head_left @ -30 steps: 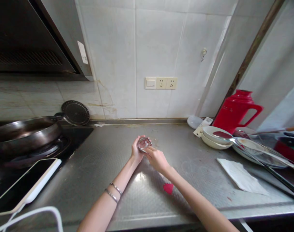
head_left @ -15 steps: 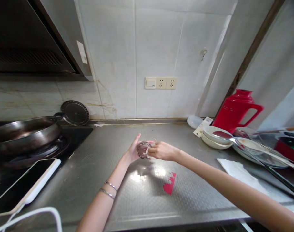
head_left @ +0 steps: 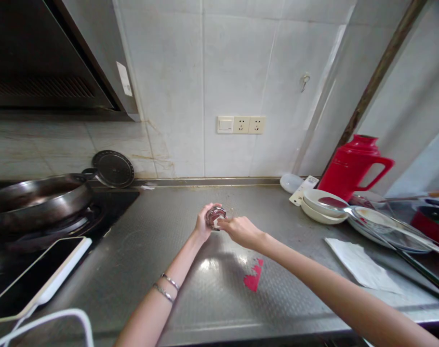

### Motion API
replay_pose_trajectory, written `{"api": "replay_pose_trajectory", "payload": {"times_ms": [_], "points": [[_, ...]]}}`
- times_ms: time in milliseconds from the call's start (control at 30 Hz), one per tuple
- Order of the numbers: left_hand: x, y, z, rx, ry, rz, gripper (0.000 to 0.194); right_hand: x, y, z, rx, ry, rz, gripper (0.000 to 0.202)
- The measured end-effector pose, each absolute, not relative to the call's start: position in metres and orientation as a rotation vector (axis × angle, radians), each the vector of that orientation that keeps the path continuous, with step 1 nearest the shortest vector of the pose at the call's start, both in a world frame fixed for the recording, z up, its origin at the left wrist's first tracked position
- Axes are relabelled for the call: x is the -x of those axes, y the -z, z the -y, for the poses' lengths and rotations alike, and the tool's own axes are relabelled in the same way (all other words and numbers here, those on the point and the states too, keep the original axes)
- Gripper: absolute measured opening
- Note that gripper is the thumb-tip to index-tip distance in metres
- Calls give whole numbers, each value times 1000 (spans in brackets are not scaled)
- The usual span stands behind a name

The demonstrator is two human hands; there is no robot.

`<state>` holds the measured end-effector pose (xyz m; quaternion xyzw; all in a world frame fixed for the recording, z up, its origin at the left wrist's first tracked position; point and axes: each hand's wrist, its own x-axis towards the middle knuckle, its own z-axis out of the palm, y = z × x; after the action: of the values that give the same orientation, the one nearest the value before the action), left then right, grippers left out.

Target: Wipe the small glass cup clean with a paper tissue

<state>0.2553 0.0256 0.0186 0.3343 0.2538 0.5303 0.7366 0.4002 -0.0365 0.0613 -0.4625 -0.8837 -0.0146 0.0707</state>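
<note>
My left hand (head_left: 202, 223) is wrapped around a small round glass cup (head_left: 214, 212) with a patterned wall, tilted with its mouth towards me. My right hand (head_left: 241, 229) pinches a small white tissue (head_left: 217, 221) at the cup's opening; part of the tissue is inside the rim. The right fingertips are partly hidden behind the tissue. Below the hands, a torn red scrap (head_left: 253, 278) with a ragged edge lies on the metal counter (head_left: 205, 308).
At left are a pan (head_left: 42, 197) on the stove and a phone (head_left: 34, 274) with a white cable. On the right stand a red thermos jug (head_left: 349, 166), stacked bowls (head_left: 322, 212), a plate with utensils (head_left: 385, 229) and a folded white paper towel (head_left: 360, 265).
The left hand has turned and closed around the cup, which has risen slightly. The right hand has lowered a little at the cup's opening, its tissue still there.
</note>
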Motion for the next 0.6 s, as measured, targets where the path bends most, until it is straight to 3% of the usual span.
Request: {"api": "replay_pose_trajectory", "payload": {"times_ms": [267,433,600], "points": [[-264,-10,-19,-624,-1293,-494,33,-346,-10,50,1404,-554,1714,41],[-264,-6,-22,-508,-1277,-438,33,-347,-1,44,1218,-396,1831,17],[-262,-13,-21,-553,-1219,-338,38,-372,-14,34,1253,-157,2136,21]]}}
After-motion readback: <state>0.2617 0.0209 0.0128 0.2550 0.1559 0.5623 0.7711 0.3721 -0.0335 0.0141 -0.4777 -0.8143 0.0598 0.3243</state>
